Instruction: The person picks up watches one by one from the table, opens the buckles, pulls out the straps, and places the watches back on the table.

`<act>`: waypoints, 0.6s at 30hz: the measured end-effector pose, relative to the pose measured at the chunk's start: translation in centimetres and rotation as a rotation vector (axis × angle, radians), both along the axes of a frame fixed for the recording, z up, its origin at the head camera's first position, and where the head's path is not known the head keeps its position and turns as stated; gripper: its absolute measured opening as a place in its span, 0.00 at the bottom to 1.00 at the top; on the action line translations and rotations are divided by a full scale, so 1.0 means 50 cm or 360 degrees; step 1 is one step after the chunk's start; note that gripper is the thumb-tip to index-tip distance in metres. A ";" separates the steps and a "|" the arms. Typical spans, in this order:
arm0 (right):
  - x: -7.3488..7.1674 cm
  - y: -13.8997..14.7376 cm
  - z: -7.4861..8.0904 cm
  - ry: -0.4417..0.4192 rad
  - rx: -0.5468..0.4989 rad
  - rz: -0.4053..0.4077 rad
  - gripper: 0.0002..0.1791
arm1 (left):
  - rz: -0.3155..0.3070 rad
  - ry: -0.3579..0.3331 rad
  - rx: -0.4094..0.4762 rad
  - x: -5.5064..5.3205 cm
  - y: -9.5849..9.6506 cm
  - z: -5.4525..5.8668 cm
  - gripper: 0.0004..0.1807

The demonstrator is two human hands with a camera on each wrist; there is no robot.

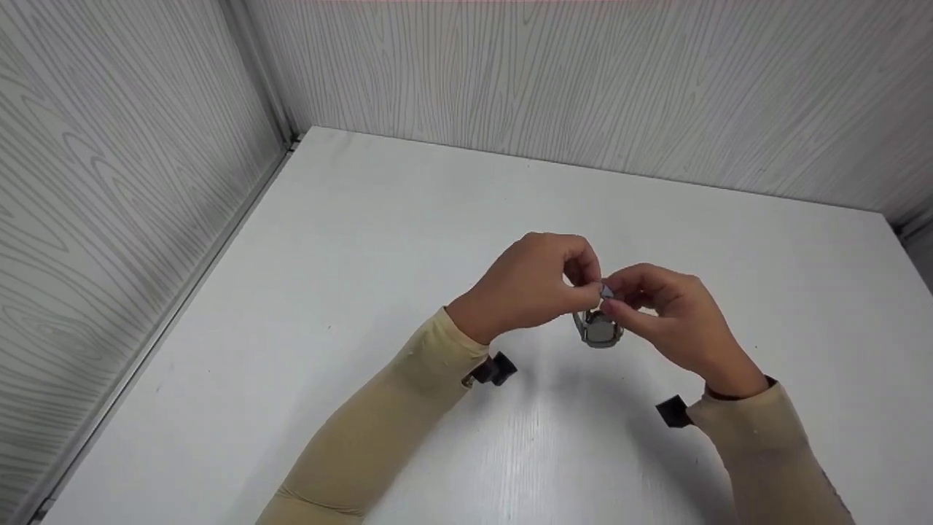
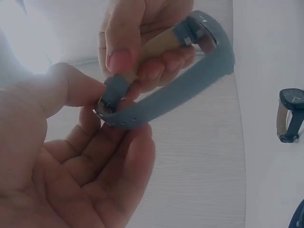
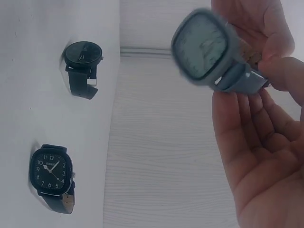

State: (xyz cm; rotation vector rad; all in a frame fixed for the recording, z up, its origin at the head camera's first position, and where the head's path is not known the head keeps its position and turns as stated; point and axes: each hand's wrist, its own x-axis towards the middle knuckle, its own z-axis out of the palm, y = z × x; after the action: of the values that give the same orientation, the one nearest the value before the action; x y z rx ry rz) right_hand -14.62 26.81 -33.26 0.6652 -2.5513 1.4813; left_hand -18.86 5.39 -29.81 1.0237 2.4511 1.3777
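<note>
Both hands hold a grey-blue wristwatch (image 1: 600, 332) above the white table. My left hand (image 1: 531, 286) pinches the strap near its buckle (image 2: 102, 108) between thumb and fingers. Opposite it, my right hand (image 1: 670, 313) grips the strap, its thumb over the beige lining (image 2: 160, 47) in the left wrist view. The strap forms a loop, with one end at the buckle; whether it is fastened I cannot tell. A squarish pale dial (image 3: 202, 46) faces the right wrist camera, slightly blurred. Fingers partly hide the strap ends.
A black round watch (image 3: 83, 53) and a black square watch (image 3: 51, 170) lie on a white surface in the right wrist view. The left wrist view shows a dark watch (image 2: 290, 102) at its right edge. Wood-grained panels (image 1: 510, 80) border the table (image 1: 408, 197).
</note>
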 end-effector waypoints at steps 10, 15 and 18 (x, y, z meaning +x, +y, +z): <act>-0.002 -0.004 -0.009 -0.0100 0.0138 0.0203 0.09 | -0.0074 0.0262 -0.0488 0.000 -0.009 0.001 0.02; 0.001 -0.001 -0.001 -0.0208 0.0036 0.0188 0.07 | -0.0053 0.0112 -0.0345 -0.003 -0.008 -0.001 0.05; 0.003 0.000 0.004 -0.0222 -0.0082 0.0200 0.08 | -0.0079 0.0016 -0.0207 -0.007 -0.005 -0.002 0.05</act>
State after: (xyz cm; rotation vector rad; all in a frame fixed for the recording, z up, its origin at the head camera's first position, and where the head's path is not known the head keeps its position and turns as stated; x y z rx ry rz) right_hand -14.49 26.83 -33.04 0.7528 -2.6051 1.6839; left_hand -19.22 5.14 -29.92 1.0563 2.4672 1.1841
